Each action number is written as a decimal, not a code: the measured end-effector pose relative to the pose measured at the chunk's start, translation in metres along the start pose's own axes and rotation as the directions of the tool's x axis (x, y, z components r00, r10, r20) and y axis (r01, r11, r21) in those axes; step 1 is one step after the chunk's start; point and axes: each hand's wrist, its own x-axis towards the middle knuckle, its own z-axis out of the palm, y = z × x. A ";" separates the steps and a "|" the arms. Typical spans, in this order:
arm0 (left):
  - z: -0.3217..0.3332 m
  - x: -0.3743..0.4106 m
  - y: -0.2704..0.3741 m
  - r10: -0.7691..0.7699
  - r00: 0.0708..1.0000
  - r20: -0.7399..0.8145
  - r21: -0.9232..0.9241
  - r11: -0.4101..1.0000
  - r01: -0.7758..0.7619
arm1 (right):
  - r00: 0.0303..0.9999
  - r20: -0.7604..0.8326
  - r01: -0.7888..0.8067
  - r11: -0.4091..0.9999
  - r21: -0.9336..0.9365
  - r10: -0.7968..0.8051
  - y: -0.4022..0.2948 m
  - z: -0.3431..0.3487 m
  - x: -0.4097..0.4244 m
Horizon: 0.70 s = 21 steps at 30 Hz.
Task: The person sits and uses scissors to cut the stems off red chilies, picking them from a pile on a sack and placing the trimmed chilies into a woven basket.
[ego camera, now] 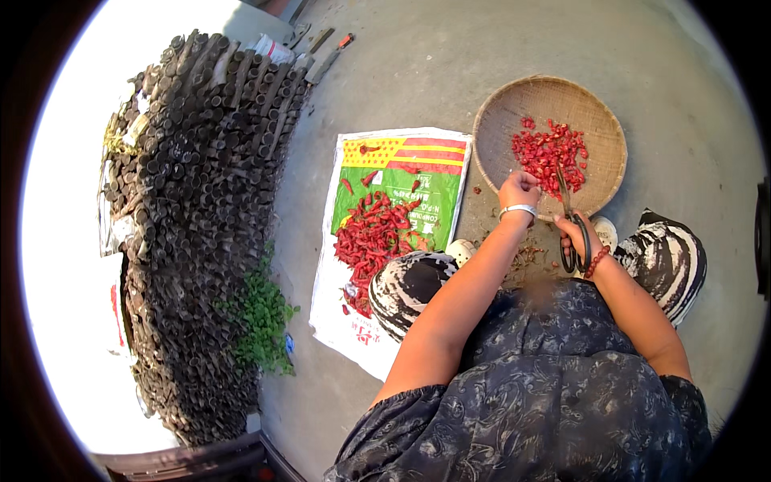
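A round woven bamboo basket (497, 114) stands on the concrete floor, with cut red chili pieces (545, 153) in it. My right hand (577, 235) holds black-handled scissors (565, 191), whose blades reach over the basket. Over the basket's near left rim is my left hand (519, 188), its fingers bent together; whether something small is between them I cannot tell. Left of the basket, whole red chilies (373, 241) are heaped on a flattened woven sack (446, 187), and a few lie apart on its printed part.
Stems and scraps (527, 254) litter the floor between my feet, which wear light clogs (460, 252). Stacked firewood (199, 199) stands far left, with a green plant (265, 319) at its foot. A red-and-black object (346, 41) lies near some blocks at the top.
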 end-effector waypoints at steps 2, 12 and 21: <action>-0.012 -0.021 0.014 0.201 0.965 0.166 0.396 0.883 -0.252 | 0.995 -0.018 -0.095 0.994 0.050 0.096 -0.002 -0.004 -0.005; -0.287 -0.117 0.056 0.236 0.860 -0.452 0.003 0.965 -0.263 | 0.969 0.036 -0.245 0.969 -0.018 0.246 0.019 -0.011 -0.009; -0.403 -0.189 -0.366 -0.709 0.302 -0.637 -0.569 0.697 0.436 | 0.966 -0.037 -0.259 0.946 -0.195 0.256 0.013 0.027 -0.007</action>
